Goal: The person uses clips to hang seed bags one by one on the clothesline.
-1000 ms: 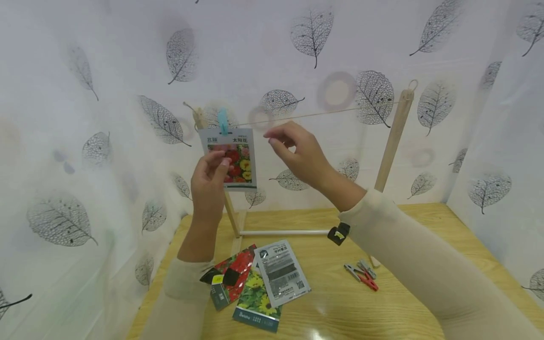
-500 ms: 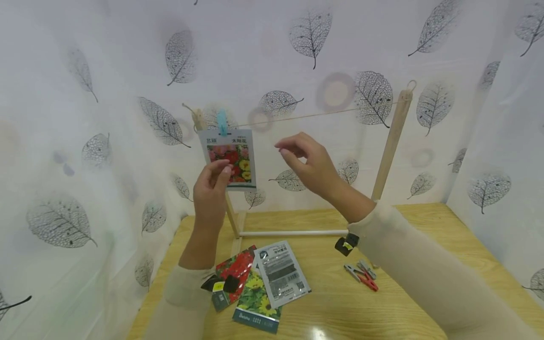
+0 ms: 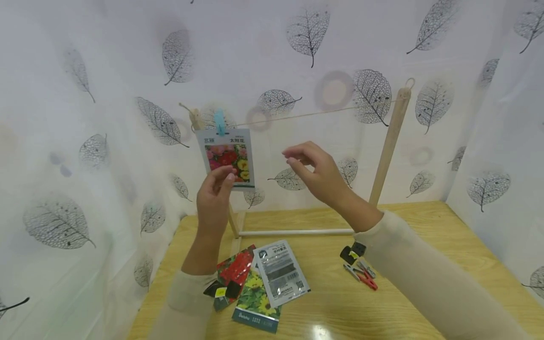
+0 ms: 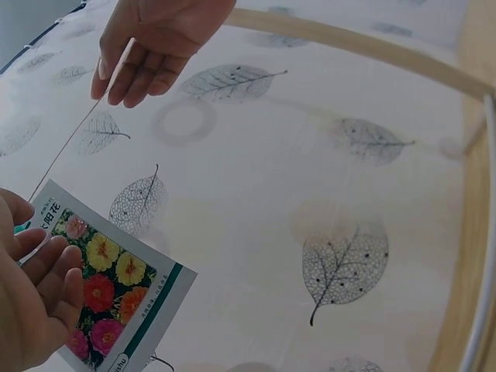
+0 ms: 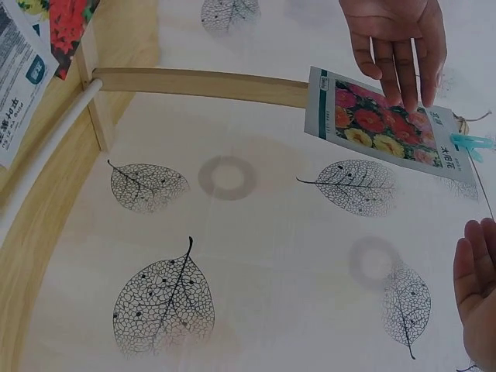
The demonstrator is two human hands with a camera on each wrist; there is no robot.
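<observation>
A seed packet [image 3: 227,150] with red, pink and yellow flowers hangs from a string [image 3: 297,116], held at its top edge by a light blue clothespin [image 3: 219,123]. My left hand [image 3: 214,200] is in front of the packet's lower part in the head view, its fingers loosely bent and nothing in them. In the right wrist view the packet [image 5: 380,120] tilts beneath that hand. To the right, below the string, my right hand [image 3: 320,174] hovers with relaxed fingers and holds nothing.
Two wooden posts, the right post [image 3: 390,146] in plain sight, carry the string, with a white rod [image 3: 297,232] low between them. Three more packets overlap on the table: red-flowered [image 3: 237,268], yellow-flowered [image 3: 255,307] and a grey back-side-up packet [image 3: 282,274]. Several clothespins [image 3: 364,277] lie right.
My right hand has drawn away from the packet, down and to the right. My left hand has slipped slightly lower. The packet stays hanging under the blue clothespin.
</observation>
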